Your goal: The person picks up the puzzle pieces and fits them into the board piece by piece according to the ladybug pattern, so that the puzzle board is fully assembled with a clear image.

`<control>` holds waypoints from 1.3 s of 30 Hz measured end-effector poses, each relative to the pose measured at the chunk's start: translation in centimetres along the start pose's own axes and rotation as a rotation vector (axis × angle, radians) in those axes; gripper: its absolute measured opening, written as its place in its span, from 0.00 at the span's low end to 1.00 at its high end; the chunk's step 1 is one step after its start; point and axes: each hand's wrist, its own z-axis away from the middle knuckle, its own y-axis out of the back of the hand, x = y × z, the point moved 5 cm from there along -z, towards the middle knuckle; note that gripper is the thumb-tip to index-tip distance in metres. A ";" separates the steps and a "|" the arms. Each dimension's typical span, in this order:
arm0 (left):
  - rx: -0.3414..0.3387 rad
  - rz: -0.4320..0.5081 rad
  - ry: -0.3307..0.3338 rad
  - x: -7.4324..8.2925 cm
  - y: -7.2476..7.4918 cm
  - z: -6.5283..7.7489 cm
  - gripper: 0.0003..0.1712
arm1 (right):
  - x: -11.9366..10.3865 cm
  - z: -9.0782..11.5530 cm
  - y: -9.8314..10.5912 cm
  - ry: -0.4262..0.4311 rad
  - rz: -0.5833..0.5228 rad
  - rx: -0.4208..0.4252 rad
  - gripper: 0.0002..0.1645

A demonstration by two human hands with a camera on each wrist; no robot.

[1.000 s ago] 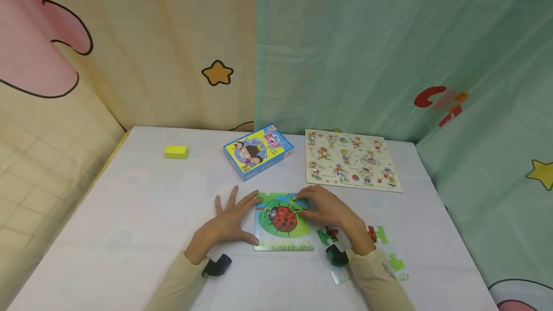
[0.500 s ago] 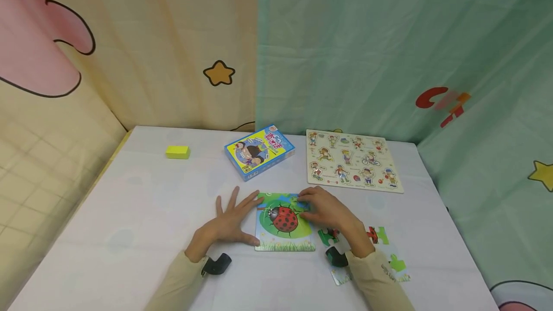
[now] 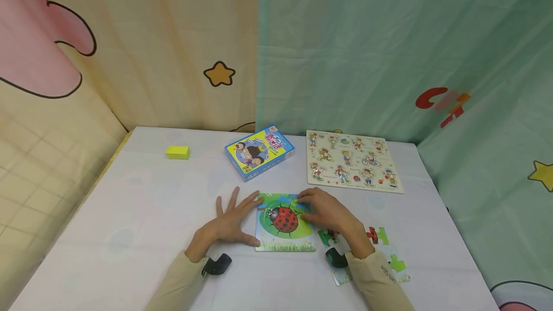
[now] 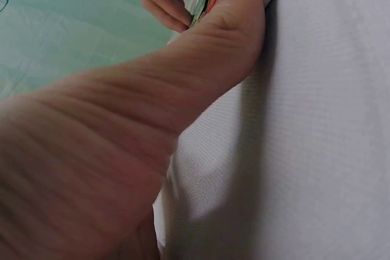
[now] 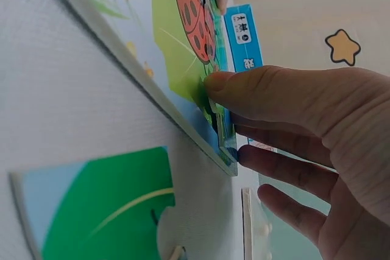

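Note:
A square ladybug jigsaw puzzle (image 3: 281, 247) lies on the white table between both hands. My left hand (image 3: 228, 224) rests along its left side, fingers spread, with the thumb at the lower left corner and fingertips at the top edge. At the upper right corner my right hand (image 3: 328, 211) pinches a green and blue puzzle piece (image 3: 294, 204) between thumb and fingers. In the right wrist view, the right thumb (image 5: 250, 92) presses its near side, and part of the piece stands a little above the surrounding picture. The fingers behind partly hide it.
Another puzzle with loose pieces (image 3: 397, 263) lies partly hidden under the right forearm. Behind are a blue and yellow box (image 3: 259, 151), a cream board with figures (image 3: 354, 161) and a yellow block (image 3: 177, 152). Curtains (image 3: 337, 61) hang along the table's back edge.
The right fingers have shifted very slightly at the upper right corner of the puzzle. The left hand stays in place.

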 end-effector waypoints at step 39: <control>-0.009 -0.012 0.007 0.0 -0.2 0.0 0.64 | 0.0 -0.1 -0.6 -0.024 -0.010 0.023 0.24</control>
